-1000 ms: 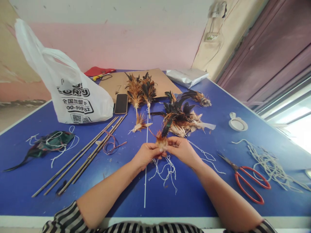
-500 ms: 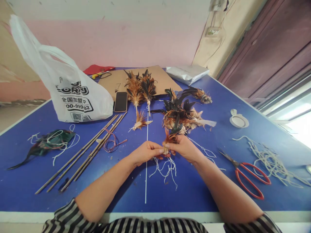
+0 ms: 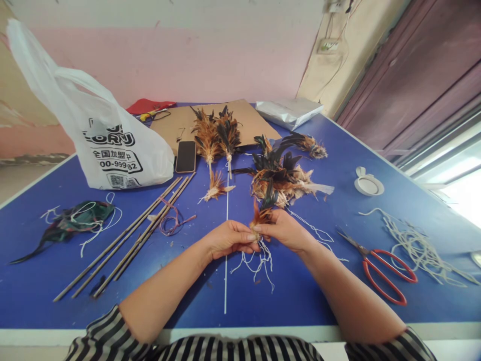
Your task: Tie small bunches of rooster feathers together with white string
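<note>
Between my two hands is a small bunch of brown and black feathers (image 3: pixel 260 216), its tips pointing away from me. My left hand (image 3: pixel 233 237) pinches the pale lower end from the left. From the right, my right hand (image 3: pixel 282 229) closes on the same bunch with thumb and fingers. Several white strings (image 3: pixel 259 260) hang or lie just below my fingers on the blue table. Right beyond the hands lies a larger heap of loose feathers (image 3: pixel 278 183). The exact grip of the fingertips is partly hidden.
Red-handled scissors (image 3: pixel 389 273) and a tangle of white string (image 3: pixel 423 250) lie to the right, below a tape roll (image 3: pixel 369 184). Thin sticks (image 3: pixel 124 245), a phone (image 3: pixel 186 156) and a plastic bag (image 3: pixel 124 145) are left. Feather bundles (image 3: pixel 206 135) rest on cardboard (image 3: pixel 248 118).
Both hands stay on the feather bunch with small finger shifts; the bunch now stands slightly more upright. The whole view has shifted a little.
</note>
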The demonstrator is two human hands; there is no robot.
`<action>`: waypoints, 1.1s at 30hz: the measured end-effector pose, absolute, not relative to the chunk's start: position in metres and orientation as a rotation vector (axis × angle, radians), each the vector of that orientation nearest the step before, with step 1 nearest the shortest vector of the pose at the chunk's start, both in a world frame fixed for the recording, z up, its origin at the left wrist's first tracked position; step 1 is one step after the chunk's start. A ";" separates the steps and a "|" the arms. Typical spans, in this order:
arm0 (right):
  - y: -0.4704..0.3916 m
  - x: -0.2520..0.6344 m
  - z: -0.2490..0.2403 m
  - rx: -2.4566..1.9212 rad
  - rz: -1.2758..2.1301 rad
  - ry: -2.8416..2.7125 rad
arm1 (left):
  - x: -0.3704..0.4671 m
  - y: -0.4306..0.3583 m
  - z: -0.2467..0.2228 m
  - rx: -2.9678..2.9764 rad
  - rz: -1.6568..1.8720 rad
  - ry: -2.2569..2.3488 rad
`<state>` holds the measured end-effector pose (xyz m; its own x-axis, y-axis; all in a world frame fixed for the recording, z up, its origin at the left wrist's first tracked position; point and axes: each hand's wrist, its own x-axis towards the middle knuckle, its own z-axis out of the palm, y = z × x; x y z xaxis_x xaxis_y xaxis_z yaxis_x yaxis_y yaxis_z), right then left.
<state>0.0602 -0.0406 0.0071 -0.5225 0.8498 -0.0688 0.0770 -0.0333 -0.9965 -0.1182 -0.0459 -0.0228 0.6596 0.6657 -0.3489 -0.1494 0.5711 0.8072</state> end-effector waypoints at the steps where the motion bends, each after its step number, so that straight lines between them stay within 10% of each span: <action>1: -0.041 0.060 0.008 -0.995 1.596 -1.656 | -0.118 -0.046 -0.022 0.841 0.528 0.713; 11: -0.046 0.048 0.000 -1.143 1.323 -1.677 | -0.119 -0.044 -0.022 0.948 0.684 0.824; 23: -0.055 0.044 -0.005 -1.309 0.078 -2.217 | -0.112 -0.047 -0.018 0.726 0.880 0.795; 33: -0.056 0.048 0.003 -1.302 0.338 -2.114 | -0.115 -0.049 -0.008 0.798 0.847 0.862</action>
